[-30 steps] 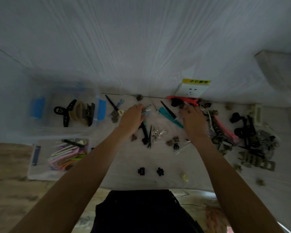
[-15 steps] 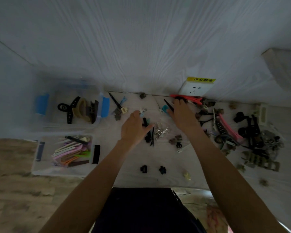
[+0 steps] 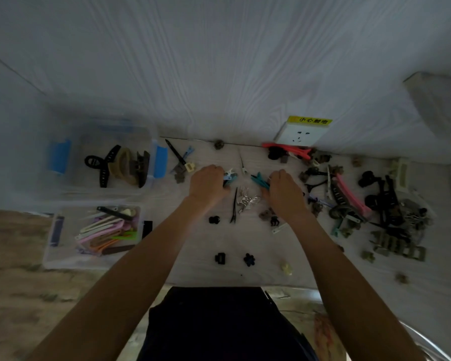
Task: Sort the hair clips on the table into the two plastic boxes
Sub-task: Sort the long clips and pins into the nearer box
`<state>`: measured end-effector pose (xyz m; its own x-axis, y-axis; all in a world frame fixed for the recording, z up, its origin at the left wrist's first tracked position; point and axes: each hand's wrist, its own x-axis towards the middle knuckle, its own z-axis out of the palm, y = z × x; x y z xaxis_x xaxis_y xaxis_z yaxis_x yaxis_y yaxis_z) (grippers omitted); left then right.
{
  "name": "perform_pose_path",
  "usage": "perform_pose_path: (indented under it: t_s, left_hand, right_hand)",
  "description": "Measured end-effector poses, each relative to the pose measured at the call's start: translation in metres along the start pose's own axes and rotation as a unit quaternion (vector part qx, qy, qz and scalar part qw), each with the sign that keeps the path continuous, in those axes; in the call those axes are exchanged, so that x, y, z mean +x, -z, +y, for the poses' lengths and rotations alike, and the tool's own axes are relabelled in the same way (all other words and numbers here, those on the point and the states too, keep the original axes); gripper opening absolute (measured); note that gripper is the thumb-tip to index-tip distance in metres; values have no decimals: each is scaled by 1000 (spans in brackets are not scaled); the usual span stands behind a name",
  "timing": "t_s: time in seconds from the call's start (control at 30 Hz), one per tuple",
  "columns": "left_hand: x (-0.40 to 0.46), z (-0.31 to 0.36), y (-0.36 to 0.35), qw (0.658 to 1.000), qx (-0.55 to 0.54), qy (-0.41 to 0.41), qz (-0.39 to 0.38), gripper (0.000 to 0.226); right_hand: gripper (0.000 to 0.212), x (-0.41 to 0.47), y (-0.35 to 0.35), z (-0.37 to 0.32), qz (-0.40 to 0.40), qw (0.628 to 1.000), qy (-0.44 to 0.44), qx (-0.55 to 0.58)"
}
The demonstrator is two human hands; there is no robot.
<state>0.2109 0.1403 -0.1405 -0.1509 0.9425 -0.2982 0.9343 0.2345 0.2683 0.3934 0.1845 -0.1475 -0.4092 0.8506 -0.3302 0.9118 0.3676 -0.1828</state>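
My left hand [image 3: 208, 182] is closed on a small bunch of clips [image 3: 230, 177], blue, teal and silver, over the middle of the table. My right hand [image 3: 281, 190] grips a teal clip [image 3: 259, 180] just to its right. Between the hands lie silver clips [image 3: 246, 199] and a thin black clip [image 3: 234, 206]. At the far left stands a clear box [image 3: 146, 138] holding large claw clips [image 3: 126, 166]. Nearer me is a second clear box [image 3: 48, 259] with flat pastel clips [image 3: 107, 230].
A dense pile of dark, pink and olive clips [image 3: 375, 204] covers the right of the table. Small black claw clips [image 3: 220, 257] and a pale one [image 3: 287, 268] lie near the front edge. A wall socket [image 3: 301, 132] sits at the back. A chair arm shows at lower right.
My left hand has gone forward and closed on several small clips. My right hand has drawn the teal clip back from near the socket toward the middle.
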Motion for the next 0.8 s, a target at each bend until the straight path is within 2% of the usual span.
perform_pose_path:
  t_s: [0.13, 0.27, 0.37, 0.47, 0.57, 0.8]
  left_hand:
    - [3, 3, -3, 999, 23, -33, -3, 33]
    - [-3, 3, -6, 995, 54, -82, 31, 30]
    - [-7, 1, -9, 995, 47, -77, 35, 31]
    - [-9, -1, -9, 996, 13, -67, 49, 30]
    - [-14, -7, -3, 994, -41, -72, 73, 31]
    - [-38, -15, 16, 961, -262, 29, 80, 17]
  right_hand:
    - [28, 2, 1, -1, -3, 1000, -5, -16]
    - [25, 2, 2, 1, 2, 1000, 20, -22]
    - [23, 4, 8, -4, 31, 999, 37, 22]
    - [24, 14, 18, -16, 50, 995, 39, 79]
    - [25, 32, 26, -34, 19, 991, 11, 134]
    - [34, 58, 15, -60, -13, 998, -25, 60]
